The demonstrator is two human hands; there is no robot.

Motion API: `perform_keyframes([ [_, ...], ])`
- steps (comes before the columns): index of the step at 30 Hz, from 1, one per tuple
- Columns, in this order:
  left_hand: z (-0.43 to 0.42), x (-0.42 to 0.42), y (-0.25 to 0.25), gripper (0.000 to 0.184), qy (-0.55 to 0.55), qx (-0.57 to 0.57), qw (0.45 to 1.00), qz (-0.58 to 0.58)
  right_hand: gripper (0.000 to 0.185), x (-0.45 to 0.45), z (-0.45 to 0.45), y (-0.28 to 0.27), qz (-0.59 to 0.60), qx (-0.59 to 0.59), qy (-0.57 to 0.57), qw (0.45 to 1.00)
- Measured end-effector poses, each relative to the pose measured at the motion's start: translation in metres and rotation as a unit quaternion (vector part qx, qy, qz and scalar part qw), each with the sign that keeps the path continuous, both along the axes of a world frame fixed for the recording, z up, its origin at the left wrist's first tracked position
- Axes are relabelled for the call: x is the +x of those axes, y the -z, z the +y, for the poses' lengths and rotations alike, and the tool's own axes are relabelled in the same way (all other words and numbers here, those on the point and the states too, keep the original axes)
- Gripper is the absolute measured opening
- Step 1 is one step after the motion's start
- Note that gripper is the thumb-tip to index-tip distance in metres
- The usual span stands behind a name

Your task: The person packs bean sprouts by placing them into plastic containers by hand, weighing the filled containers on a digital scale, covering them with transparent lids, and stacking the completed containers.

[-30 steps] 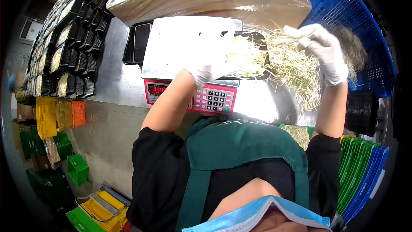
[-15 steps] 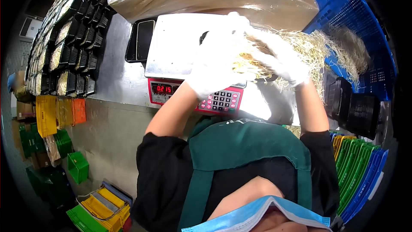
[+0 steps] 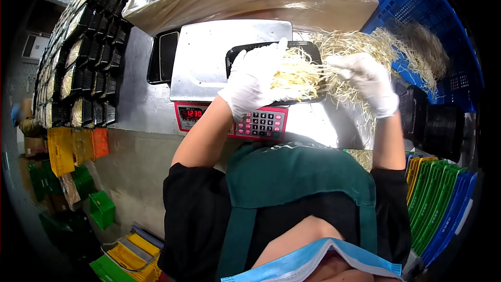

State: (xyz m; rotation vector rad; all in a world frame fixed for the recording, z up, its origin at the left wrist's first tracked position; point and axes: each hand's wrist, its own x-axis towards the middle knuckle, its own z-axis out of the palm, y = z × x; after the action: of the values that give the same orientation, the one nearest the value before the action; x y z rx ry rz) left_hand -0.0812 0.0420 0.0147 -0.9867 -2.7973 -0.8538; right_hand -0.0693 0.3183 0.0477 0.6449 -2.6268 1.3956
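Note:
A black tray with pale sprouts in its right part lies on the steel plate of a weighing scale. White-gloved, my left hand rests over the tray with its fingers spread, against the left side of those sprouts. My right hand, also gloved, is closed at the edge of the loose sprout heap, just right of the tray; what its fingers pinch is too small to make out. Red digits glow on the scale's display.
Stacked black trays of sprouts stand at the left. A plastic-wrapped box lies behind the scale. Blue crates and empty black trays are at the right. Beyond the left stack, part of another person shows.
Both hands came together over the tray, then moved apart, my right hand going right to the heap. The tray's left end is uncovered, and the display reading has changed.

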Motion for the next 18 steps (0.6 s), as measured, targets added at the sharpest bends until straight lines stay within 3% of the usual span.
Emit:
perform_keyframes([
  [1,-0.001,0.0,0.0,0.103,0.003,-0.001,1.0,-0.004,0.021,0.005,0.007,-0.02,-0.162,-0.135,0.037,0.977],
  [2,0.0,-0.001,0.006,0.103,0.008,0.015,0.999,0.03,0.02,0.006,0.011,-0.038,-0.113,-0.109,0.049,0.986],
  [3,0.001,0.002,0.002,0.103,0.01,0.016,0.999,0.028,0.019,0.007,0.013,-0.048,-0.107,-0.159,0.045,0.98],
  [5,0.002,0.007,-0.015,0.095,-0.01,0.009,0.999,0.041,0.02,0.0,-0.001,-0.057,0.043,-0.275,0.012,0.96],
  [7,-0.002,0.015,-0.023,0.087,-0.024,0.004,0.999,0.047,0.02,0.002,-0.022,-0.061,0.025,-0.296,0.064,0.953],
  [9,-0.013,0.019,-0.002,0.06,-0.015,0.281,0.954,-0.105,0.023,-0.004,-0.046,-0.04,-0.027,-0.338,0.009,0.941],
  [10,-0.013,0.026,-0.013,0.037,-0.06,0.35,0.92,-0.166,0.021,-0.007,-0.055,-0.023,-0.092,-0.32,-0.003,0.943],
  [11,-0.021,0.031,-0.01,0.04,-0.06,0.4,0.895,-0.189,0.02,-0.011,-0.058,-0.004,-0.169,-0.285,-0.019,0.943],
  [12,-0.029,0.037,0.002,0.041,-0.133,0.419,0.88,-0.179,0.025,-0.01,-0.063,0.008,-0.15,-0.22,0.01,0.964],
  [13,-0.036,0.04,0.009,0.042,-0.205,0.436,0.86,-0.169,0.035,-0.012,-0.054,0.007,-0.246,-0.21,-0.057,0.945],
  [14,-0.044,0.038,0.012,0.059,-0.193,0.491,0.826,-0.196,0.038,-0.012,-0.046,0.001,-0.172,-0.147,-0.072,0.971],
  [15,-0.043,0.043,0.01,0.047,-0.226,0.46,0.848,-0.137,0.041,-0.013,-0.037,-0.003,-0.096,-0.082,-0.088,0.988],
  [16,-0.042,0.041,0.007,0.059,-0.177,0.361,0.916,-0.019,0.053,-0.016,-0.029,-0.001,-0.104,-0.144,-0.119,0.977],
  [17,-0.038,0.041,0.003,0.071,-0.125,0.25,0.955,0.096,0.053,-0.016,-0.027,0.001,-0.106,-0.14,-0.122,0.977],
  [18,-0.018,0.039,-0.027,0.07,-0.047,0.373,0.91,-0.172,0.06,-0.011,-0.035,-0.005,-0.037,-0.076,-0.072,0.994],
])
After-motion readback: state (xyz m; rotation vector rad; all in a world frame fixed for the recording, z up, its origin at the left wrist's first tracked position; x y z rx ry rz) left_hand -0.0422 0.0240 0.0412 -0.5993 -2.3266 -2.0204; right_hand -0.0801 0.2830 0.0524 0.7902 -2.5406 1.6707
